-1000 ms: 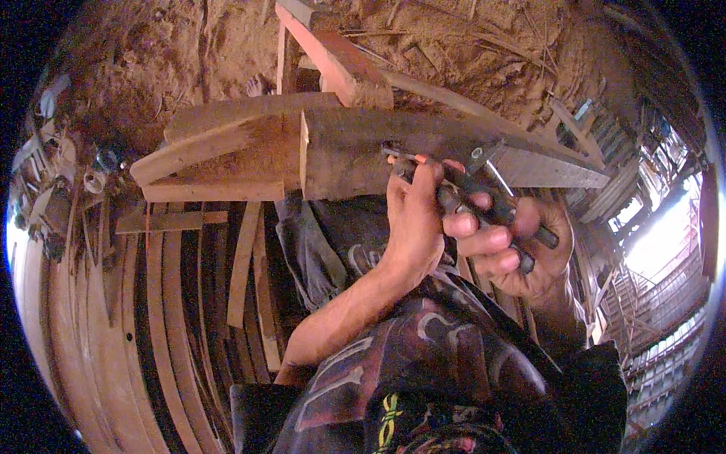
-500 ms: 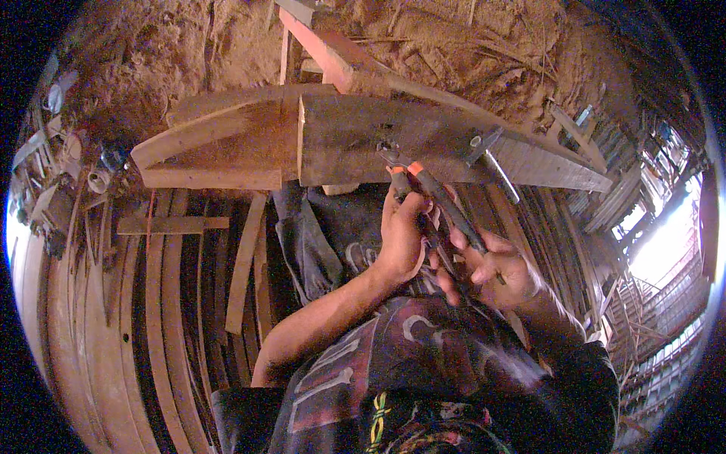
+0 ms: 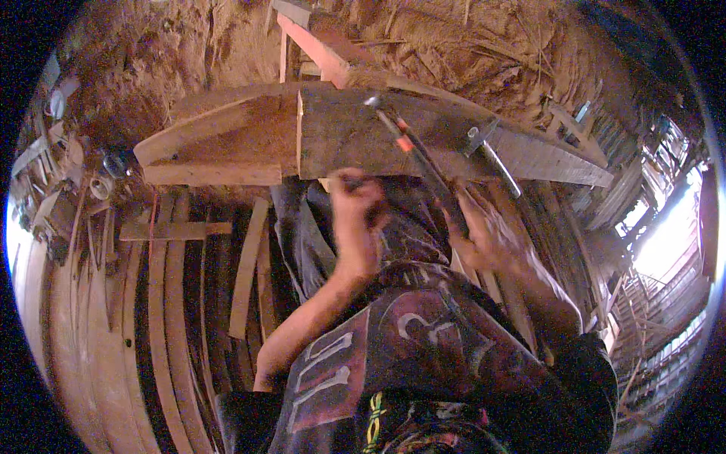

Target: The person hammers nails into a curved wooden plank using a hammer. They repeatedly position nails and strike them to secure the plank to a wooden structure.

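My right hand (image 3: 488,238) grips a pair of long pliers (image 3: 429,171) by their dark handles with orange bands. Their metal tip rises over a dark wooden board (image 3: 336,132); whether it touches the wood I cannot tell. Near the lower edge of that board is my left hand (image 3: 355,219), raised, its fingers curled and blurred by motion. What it holds, if anything, is too smeared to make out. On the right part of the board lies a hammer (image 3: 495,160), its handle slanting down to the right.
Left of the dark board sits a lighter, curved wooden piece (image 3: 219,144). A pinkish plank (image 3: 314,49) stands behind it. Several long planks (image 3: 170,303) run along the lower left. Wood dust and scraps (image 3: 454,45) cover the ground beyond, and cluttered items (image 3: 98,178) lie at far left.
The pliers, earlier spread and held with both hands over the board, are now in my right hand alone, handles close together. My left hand has let go and moved left.
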`<state>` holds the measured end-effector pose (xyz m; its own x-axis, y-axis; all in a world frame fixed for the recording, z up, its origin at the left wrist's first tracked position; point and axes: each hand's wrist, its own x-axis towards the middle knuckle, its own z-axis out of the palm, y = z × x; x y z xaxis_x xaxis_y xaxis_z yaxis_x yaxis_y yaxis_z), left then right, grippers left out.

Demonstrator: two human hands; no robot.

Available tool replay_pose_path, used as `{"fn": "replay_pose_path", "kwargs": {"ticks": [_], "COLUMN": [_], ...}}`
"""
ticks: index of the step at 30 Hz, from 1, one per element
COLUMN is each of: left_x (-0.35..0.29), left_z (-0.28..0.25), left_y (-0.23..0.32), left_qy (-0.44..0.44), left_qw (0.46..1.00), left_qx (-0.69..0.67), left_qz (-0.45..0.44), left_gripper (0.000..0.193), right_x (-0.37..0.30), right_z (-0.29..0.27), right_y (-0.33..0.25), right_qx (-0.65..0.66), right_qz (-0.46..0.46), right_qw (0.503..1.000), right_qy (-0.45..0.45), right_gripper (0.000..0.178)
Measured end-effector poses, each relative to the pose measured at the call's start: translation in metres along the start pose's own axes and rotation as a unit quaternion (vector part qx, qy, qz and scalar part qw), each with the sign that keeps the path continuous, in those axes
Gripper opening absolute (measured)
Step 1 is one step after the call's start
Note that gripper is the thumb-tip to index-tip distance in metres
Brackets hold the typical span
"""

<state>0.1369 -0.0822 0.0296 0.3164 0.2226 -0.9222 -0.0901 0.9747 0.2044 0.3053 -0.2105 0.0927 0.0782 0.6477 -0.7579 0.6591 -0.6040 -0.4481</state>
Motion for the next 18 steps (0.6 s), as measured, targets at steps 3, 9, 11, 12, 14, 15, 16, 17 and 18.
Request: {"fn": "replay_pose_path", "kwargs": {"ticks": [3,9,11,12,14,15,16,17,18], "left_x": [0.007,0.028,0.026,0.024,0.019,0.025,0.031,0.038,0.044], "left_z": [-0.025,-0.003,0.027,0.037,0.055,0.061,0.064,0.063,0.062], "left_y": [0.040,0.098,0.104,0.107,0.107,0.103,0.098,0.093,0.089], "left_qy": [0.013,-0.038,-0.104,-0.115,-0.136,-0.171,-0.192,-0.207,-0.222], "left_qw": [0.985,0.739,0.822,0.809,0.774,0.778,0.756,0.738,0.718], "left_qx": [0.041,0.417,0.327,0.370,0.459,0.437,0.455,0.467,0.481], "left_qz": [0.165,0.528,0.455,0.442,0.414,0.417,0.428,0.440,0.451], "left_gripper": [0.016,0.028,0.032,0.033,0.034,0.034,0.033,0.032,0.032], "right_x": [0.023,0.054,0.059,0.056,0.043,0.034,0.027,0.019,0.013], "right_z": [0.023,0.080,0.097,0.088,0.074,0.080,0.082,0.080,0.083], "right_y": [0.031,0.083,0.094,0.082,0.058,0.058,0.061,0.065,0.078], "right_qx": [-0.026,-0.081,-0.065,-0.074,-0.088,-0.083,-0.115,-0.149,-0.153], "right_qz": [-0.027,-0.104,-0.144,-0.164,-0.198,-0.164,-0.109,-0.058,0.004], "right_qw": [0.999,0.988,0.971,0.953,0.902,0.897,0.882,0.865,0.857], "right_qy": [0.018,0.075,0.178,0.244,0.373,0.402,0.443,0.476,0.492], "right_gripper": [0.047,0.047,0.047,0.046,0.044,0.043,0.043,0.043,0.044]}}
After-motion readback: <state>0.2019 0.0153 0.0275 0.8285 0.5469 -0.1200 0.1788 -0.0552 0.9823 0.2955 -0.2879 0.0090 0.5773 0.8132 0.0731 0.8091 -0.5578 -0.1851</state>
